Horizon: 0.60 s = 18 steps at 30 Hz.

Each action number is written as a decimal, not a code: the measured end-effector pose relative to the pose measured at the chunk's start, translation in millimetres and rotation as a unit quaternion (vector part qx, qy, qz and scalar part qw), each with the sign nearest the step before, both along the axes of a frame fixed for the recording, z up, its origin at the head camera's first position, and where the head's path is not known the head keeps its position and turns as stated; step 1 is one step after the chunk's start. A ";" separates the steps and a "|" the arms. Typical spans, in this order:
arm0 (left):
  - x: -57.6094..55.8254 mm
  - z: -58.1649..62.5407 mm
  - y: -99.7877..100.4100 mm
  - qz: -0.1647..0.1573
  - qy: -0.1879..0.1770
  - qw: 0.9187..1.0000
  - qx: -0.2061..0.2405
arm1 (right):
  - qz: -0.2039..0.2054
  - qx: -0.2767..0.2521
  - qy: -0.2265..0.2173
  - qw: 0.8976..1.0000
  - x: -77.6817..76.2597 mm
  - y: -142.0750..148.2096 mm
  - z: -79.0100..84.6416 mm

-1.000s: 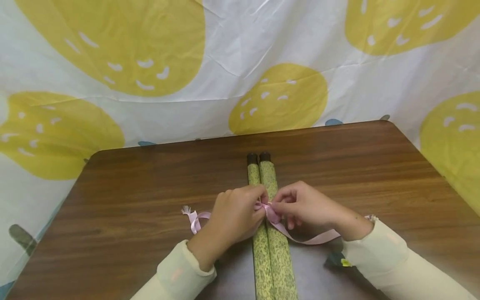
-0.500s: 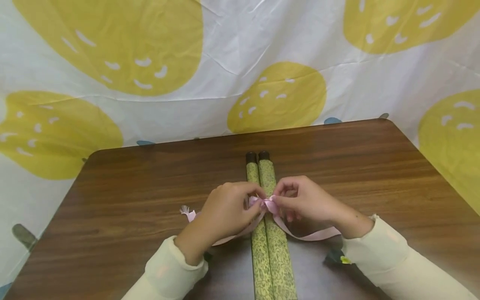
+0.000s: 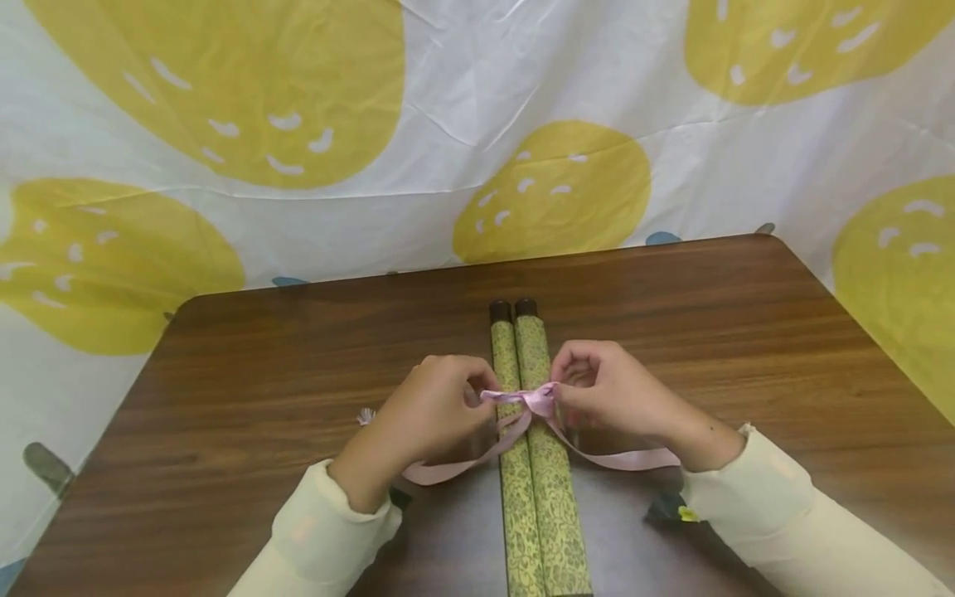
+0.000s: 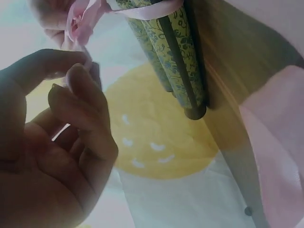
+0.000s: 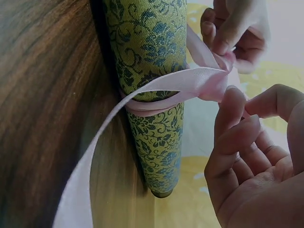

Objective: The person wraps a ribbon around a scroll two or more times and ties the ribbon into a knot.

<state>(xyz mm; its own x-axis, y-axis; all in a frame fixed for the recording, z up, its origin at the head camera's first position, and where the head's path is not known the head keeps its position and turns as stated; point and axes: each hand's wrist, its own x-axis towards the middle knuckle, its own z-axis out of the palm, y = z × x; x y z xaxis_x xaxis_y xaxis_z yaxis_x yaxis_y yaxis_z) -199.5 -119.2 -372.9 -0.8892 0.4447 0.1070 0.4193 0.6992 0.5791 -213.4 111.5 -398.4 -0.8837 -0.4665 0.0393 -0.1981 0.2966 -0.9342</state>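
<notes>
Two scrolls, a left one (image 3: 516, 506) and a right one (image 3: 559, 514), lie side by side, rolled in green-gold patterned brocade with dark end knobs. A pink ribbon (image 3: 539, 402) wraps round them and is gathered into a knot on top. My left hand (image 3: 429, 410) pinches a ribbon loop left of the knot between thumb and forefinger. On the other side my right hand (image 3: 627, 398) pinches ribbon close to the knot; its fingertips (image 5: 232, 99) show beside the gathered ribbon in the right wrist view. Loose ribbon tails curve down on both sides.
The scrolls lie on a brown wood-grain table (image 3: 298, 356). Behind it hangs a white cloth (image 3: 336, 228) with large yellow fruit prints. A frayed ribbon end (image 3: 366, 416) rests left of my left hand. Small dark things, one (image 3: 666, 510) with a yellow bit, show by the wrists.
My left hand has moved left, drawing a ribbon loop out from the knot. My right hand has shifted slightly up and right. The knot and both tails now show more fully.
</notes>
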 end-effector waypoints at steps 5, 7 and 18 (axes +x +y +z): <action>-1.2 -1.4 -0.6 -0.030 -0.019 0.996 0.087 | 0.008 -0.002 0.018 1.000 -0.5 0.4 -0.1; 0.4 -1.2 1.2 -0.048 -0.042 0.988 0.137 | 0.008 -0.002 0.026 1.000 -0.6 0.0 0.5; -2.9 -0.5 -1.0 -0.053 -0.111 0.961 0.249 | -0.014 0.024 0.034 0.999 -2.0 3.1 3.9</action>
<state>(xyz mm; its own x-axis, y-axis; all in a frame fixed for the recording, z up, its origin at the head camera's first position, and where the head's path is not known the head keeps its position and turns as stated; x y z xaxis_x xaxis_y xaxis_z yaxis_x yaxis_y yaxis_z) -202.4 -120.1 -373.4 -0.8668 0.4780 0.1420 0.3001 0.2727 0.9141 -215.3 114.6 -394.6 -0.8921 -0.4451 0.0780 -0.2523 0.3476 -0.9030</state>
